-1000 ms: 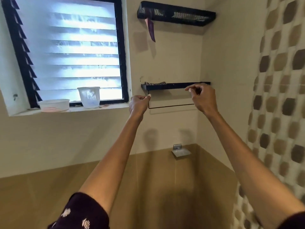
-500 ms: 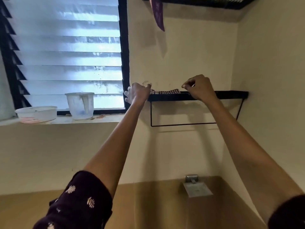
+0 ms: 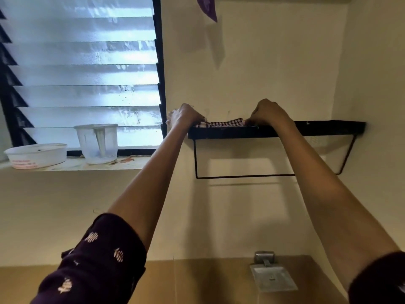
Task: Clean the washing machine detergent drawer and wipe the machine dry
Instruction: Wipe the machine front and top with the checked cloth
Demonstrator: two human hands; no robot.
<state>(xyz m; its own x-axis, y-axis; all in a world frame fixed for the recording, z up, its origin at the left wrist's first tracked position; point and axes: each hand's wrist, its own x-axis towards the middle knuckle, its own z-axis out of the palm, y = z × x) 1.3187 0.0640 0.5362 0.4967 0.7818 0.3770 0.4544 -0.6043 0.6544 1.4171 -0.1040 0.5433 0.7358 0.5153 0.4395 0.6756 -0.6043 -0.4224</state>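
A checked cloth (image 3: 225,122) lies on a black wall shelf (image 3: 317,128) above head height. My left hand (image 3: 185,116) grips the cloth's left end at the shelf's left corner. At the cloth's right end my right hand (image 3: 268,113) has its fingers curled onto the fabric. Both arms reach up. Only a strip of the cloth shows between the hands. No washing machine or detergent drawer is in view.
A thin black rail (image 3: 241,177) hangs under the shelf. On the window sill to the left stand a clear plastic cup (image 3: 96,143) and a white tub (image 3: 36,155). A metal soap dish (image 3: 271,277) is fixed low on the wall. A purple cloth tip (image 3: 208,7) hangs above.
Both hands have risen from the shelf's front edge onto its top and now hold the ends of the checked cloth. The view has moved closer and tilted up.
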